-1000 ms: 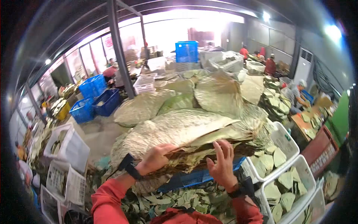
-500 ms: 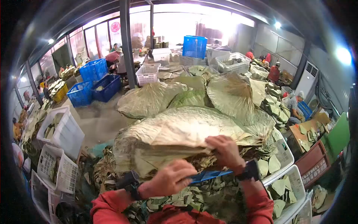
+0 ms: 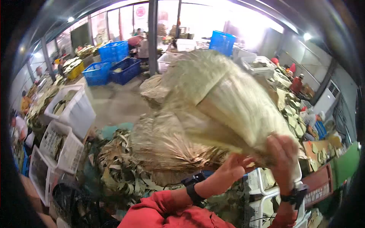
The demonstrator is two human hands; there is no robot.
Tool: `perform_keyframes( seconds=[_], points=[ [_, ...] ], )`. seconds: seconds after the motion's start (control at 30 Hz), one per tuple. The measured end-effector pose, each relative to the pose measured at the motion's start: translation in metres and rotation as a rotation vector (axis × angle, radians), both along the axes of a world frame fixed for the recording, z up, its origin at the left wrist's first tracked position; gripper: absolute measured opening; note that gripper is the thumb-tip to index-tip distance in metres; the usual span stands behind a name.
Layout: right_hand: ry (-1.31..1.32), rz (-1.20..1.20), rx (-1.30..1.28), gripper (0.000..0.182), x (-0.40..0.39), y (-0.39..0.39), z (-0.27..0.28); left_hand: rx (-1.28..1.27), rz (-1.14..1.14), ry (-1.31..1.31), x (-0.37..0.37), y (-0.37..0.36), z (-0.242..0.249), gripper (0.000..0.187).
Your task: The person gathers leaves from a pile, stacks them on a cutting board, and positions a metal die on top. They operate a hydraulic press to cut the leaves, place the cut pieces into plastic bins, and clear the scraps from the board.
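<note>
A large dried lotus leaf (image 3: 235,102), folded into a fan shape, is raised over the pile and smeared by motion. Its narrow end is in my right hand (image 3: 282,154), whose fingers are closed around it. Close by on the left, my left hand (image 3: 228,170) is at the leaf's lower edge, with its fingers bent; whether it grips the leaf I cannot make out. Beneath lies a stack of dried lotus leaves (image 3: 167,146), with gathered ends toward me. Leaf scraps (image 3: 125,176) are heaped below the stack.
White crates stand at left, including a tall bin (image 3: 76,114) and a basket (image 3: 57,148). White baskets (image 3: 262,205) with leaf pieces are at lower right, beside a red box (image 3: 318,186). Blue crates (image 3: 127,71) and a post (image 3: 153,38) stand further back. Other people (image 3: 296,84) sit at work.
A folded leaf has come up off the pile in my right hand. Both hands have shifted right, and my view has turned to the left.
</note>
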State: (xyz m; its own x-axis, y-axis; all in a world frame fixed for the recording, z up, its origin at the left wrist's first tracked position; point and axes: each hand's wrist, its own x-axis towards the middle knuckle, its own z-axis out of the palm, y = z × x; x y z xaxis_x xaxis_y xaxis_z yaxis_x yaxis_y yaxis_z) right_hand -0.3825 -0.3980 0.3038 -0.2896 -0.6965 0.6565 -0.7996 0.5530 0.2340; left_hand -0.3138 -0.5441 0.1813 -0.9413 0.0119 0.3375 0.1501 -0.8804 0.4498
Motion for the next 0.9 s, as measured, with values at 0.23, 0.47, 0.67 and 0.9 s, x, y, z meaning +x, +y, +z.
perform_keyframes(
  seconds=[0.23,0.47,0.67,0.9],
  points=[
    [-0.455,-0.026,0.216,0.06,0.012,0.028,-0.107,-0.137,-0.236,-0.389,-0.021,0.008,-0.043,0.03],
    [-0.812,0.053,-0.021,0.066,0.026,0.032,-0.118,-0.143,-0.29,-0.477,-0.023,0.019,-0.076,0.037],
    [-0.758,0.062,0.089,0.06,0.01,0.03,-0.106,-0.163,-0.265,-0.317,-0.02,0.022,-0.065,0.047],
    [-0.69,0.144,0.149,0.045,0.002,0.033,-0.104,-0.319,-0.218,-0.141,-0.027,0.016,-0.102,0.057]
  ],
)
